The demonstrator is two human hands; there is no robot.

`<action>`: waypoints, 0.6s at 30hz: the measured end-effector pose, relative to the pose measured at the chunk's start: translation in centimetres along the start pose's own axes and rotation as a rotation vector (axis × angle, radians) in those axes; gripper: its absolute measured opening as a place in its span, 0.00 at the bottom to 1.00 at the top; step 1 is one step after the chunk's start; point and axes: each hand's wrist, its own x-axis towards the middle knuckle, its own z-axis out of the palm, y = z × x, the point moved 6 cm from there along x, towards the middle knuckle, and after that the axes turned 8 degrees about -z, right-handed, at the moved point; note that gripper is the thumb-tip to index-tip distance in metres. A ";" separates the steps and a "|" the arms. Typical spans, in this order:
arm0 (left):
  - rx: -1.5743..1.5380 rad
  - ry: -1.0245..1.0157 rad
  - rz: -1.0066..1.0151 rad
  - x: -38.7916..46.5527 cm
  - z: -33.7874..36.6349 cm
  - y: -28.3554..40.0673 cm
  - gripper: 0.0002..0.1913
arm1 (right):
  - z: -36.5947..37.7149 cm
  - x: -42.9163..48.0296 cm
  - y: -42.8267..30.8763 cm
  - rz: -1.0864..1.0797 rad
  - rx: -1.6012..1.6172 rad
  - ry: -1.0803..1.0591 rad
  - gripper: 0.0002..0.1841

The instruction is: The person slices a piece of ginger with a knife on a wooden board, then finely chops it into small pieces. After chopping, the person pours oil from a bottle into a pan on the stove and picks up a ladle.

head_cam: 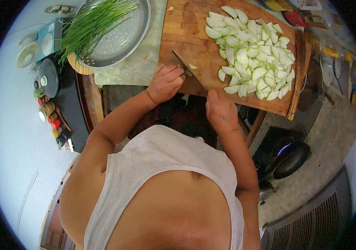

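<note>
My right hand (221, 112) grips the handle of a kitchen knife (193, 74), whose dark blade slants up and left over the wooden cutting board (182, 37). At the board's left part, the curled fingers of my left hand (168, 82) hold a small pale piece, mostly hidden, against the blade; its kind I cannot tell. A small pale slice (192, 66) lies just right of the blade. A big heap of sliced pale-green vegetable (253, 56) covers the board's right part. Another small pale piece (170, 8) lies near the board's upper left edge.
A perforated metal tray (124, 37) with long green chives (93, 29) stands at the upper left. Farther left are a lidded pan (48, 78) and several jars (48, 109). At the lower right, a black wok (291, 160) sits beside a blue burner flame (283, 149).
</note>
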 end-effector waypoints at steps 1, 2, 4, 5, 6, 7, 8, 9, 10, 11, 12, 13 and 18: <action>0.000 0.005 0.001 0.0 -0.1 0.1 0.08 | -0.1 -0.2 -0.1 -0.006 0.016 0.018 0.07; -0.005 -0.004 0.000 0.0 -0.2 0.1 0.08 | -0.4 -0.5 -0.3 0.014 0.022 0.008 0.07; -0.015 -0.017 -0.001 0.0 -0.3 0.1 0.08 | -1.4 -1.1 -0.8 0.056 0.032 -0.011 0.08; -0.007 -0.016 -0.002 -0.1 -0.2 0.1 0.08 | -1.6 -1.3 -0.9 0.047 0.029 -0.020 0.08; 0.001 -0.013 -0.002 -0.1 -0.1 0.0 0.08 | -1.8 -1.4 -0.9 0.038 0.024 -0.028 0.08; 0.009 -0.010 -0.001 -0.1 0.0 -0.1 0.08 | -1.8 -1.5 -0.9 0.030 0.020 -0.035 0.08; -0.004 -0.011 -0.005 -0.1 0.0 -0.1 0.08 | -1.8 -1.4 -0.9 0.031 0.012 -0.038 0.08; -0.015 -0.015 -0.006 0.0 -0.1 0.0 0.08 | -1.5 -1.3 -0.9 0.033 0.007 -0.039 0.08; -0.025 -0.019 -0.007 0.0 -0.1 0.0 0.09 | -1.2 -1.2 -0.9 0.035 0.002 -0.040 0.08; -0.030 -0.018 -0.003 0.1 -0.1 0.1 0.09 | -0.4 -0.8 -0.7 0.031 -0.023 -0.052 0.08; -0.031 -0.015 0.001 0.2 -0.2 0.0 0.09 | 0.5 -0.2 -0.5 0.022 -0.050 -0.061 0.08; -0.032 -0.011 0.005 0.3 -0.3 -0.1 0.09 | 0.9 0.2 -0.4 0.014 -0.076 -0.070 0.07; -0.031 -0.024 -0.007 0.1 -0.2 0.1 0.09 | -1.2 -0.6 -1.3 0.058 0.013 -0.004 0.04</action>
